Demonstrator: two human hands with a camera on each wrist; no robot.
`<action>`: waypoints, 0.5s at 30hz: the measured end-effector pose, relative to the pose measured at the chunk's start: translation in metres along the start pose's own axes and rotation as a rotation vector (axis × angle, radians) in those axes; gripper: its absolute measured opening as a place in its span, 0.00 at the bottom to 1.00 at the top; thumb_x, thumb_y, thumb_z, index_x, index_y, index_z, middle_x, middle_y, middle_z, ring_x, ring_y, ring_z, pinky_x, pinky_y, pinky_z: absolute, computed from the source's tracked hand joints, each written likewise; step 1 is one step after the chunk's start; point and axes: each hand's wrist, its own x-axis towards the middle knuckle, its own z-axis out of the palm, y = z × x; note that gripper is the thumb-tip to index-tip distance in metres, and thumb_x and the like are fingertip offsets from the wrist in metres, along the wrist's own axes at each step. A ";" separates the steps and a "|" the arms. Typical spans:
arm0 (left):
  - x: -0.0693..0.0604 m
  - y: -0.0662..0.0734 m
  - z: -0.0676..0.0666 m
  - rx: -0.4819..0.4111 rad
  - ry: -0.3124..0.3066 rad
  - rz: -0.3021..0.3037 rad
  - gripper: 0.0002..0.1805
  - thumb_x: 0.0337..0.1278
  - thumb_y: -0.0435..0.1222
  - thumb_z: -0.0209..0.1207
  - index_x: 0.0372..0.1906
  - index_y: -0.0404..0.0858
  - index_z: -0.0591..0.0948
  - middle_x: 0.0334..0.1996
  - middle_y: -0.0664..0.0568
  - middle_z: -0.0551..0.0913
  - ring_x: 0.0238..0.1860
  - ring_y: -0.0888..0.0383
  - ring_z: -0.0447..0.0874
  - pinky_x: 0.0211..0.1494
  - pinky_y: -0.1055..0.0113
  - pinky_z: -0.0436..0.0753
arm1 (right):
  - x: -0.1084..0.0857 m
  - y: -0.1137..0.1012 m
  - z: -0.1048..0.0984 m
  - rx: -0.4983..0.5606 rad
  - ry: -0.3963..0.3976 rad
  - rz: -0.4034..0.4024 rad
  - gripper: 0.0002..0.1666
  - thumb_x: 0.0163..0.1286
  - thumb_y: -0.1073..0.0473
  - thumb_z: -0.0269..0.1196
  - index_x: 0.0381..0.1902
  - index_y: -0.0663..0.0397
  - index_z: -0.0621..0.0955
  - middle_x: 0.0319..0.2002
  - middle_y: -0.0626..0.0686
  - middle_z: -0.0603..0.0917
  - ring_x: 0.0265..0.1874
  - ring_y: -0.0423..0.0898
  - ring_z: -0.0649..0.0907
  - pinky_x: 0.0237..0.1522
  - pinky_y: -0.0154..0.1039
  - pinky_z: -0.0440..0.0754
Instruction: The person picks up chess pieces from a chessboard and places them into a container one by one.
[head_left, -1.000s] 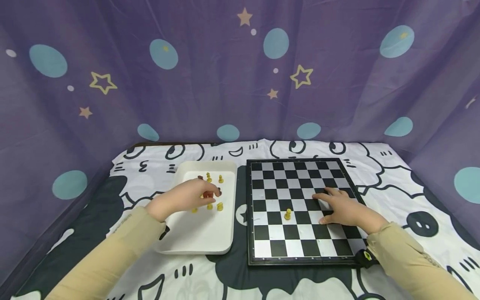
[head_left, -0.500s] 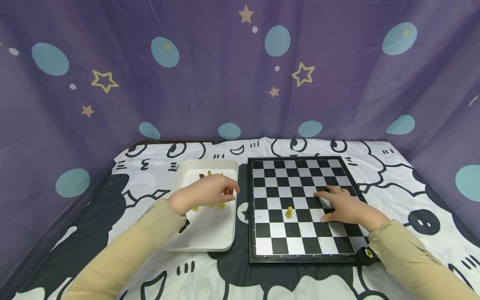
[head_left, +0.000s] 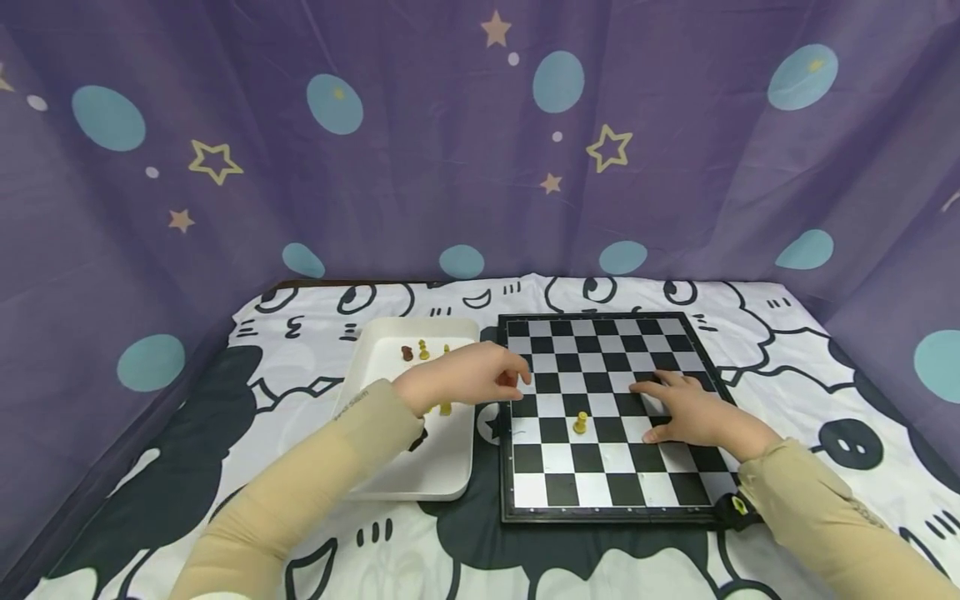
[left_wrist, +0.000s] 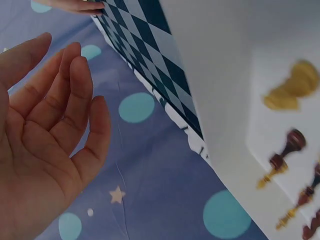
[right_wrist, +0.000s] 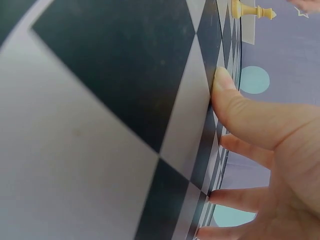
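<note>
My left hand (head_left: pixel 474 373) is over the right side of the white tray (head_left: pixel 405 479), its fingertips reaching across to the chessboard's left edge. In the left wrist view its fingers are loosely bent, and no piece shows against the palm. On the black-and-white chessboard (head_left: pixel 558 458) my right hand (head_left: pixel 690 412) lies spread at the right side, thumb and fingertips touching the squares. A single yellow chess piece (head_left: pixel 581 423) stands left of that thumb. Yellow chess pieces (left_wrist: pixel 292 85) and dark red ones (left_wrist: pixel 295 142) are in the tray, partly hidden by my left arm in the head view.
A patterned black-and-white cloth (head_left: pixel 525 562) covers the table beneath tray and board. Behind the table hangs a purple curtain (head_left: pixel 420 167) with stars and blue ovals. The board has a raised black frame (head_left: pixel 600 515).
My left hand has moved rightward from above the pieces in the tray to the chessboard's left edge. My right hand and the yellow piece have stayed in place.
</note>
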 end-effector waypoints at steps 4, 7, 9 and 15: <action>0.015 0.008 0.002 0.008 -0.035 0.001 0.13 0.61 0.38 0.59 0.48 0.38 0.82 0.35 0.54 0.83 0.33 0.62 0.78 0.39 0.69 0.76 | 0.000 0.000 0.000 0.000 0.003 0.002 0.48 0.46 0.41 0.72 0.63 0.55 0.72 0.65 0.77 0.58 0.61 0.81 0.58 0.51 0.74 0.64; 0.026 0.014 0.005 -0.001 -0.053 -0.006 0.14 0.61 0.39 0.60 0.49 0.39 0.81 0.35 0.54 0.83 0.34 0.62 0.78 0.40 0.69 0.76 | 0.001 0.000 -0.001 -0.003 -0.004 0.011 0.48 0.47 0.40 0.71 0.63 0.54 0.72 0.65 0.77 0.57 0.61 0.81 0.58 0.51 0.74 0.63; 0.032 0.018 0.005 -0.018 -0.068 -0.013 0.15 0.61 0.40 0.60 0.50 0.39 0.81 0.35 0.55 0.82 0.33 0.63 0.77 0.40 0.70 0.76 | 0.001 0.000 0.000 -0.005 -0.007 0.019 0.47 0.47 0.41 0.71 0.63 0.54 0.71 0.65 0.77 0.57 0.61 0.81 0.58 0.51 0.74 0.63; 0.046 0.025 0.006 -0.029 -0.094 -0.001 0.15 0.61 0.40 0.60 0.50 0.39 0.81 0.31 0.57 0.80 0.29 0.64 0.75 0.37 0.72 0.75 | 0.002 0.001 0.001 -0.002 -0.007 0.020 0.47 0.47 0.40 0.71 0.63 0.54 0.72 0.65 0.77 0.57 0.61 0.81 0.58 0.51 0.74 0.64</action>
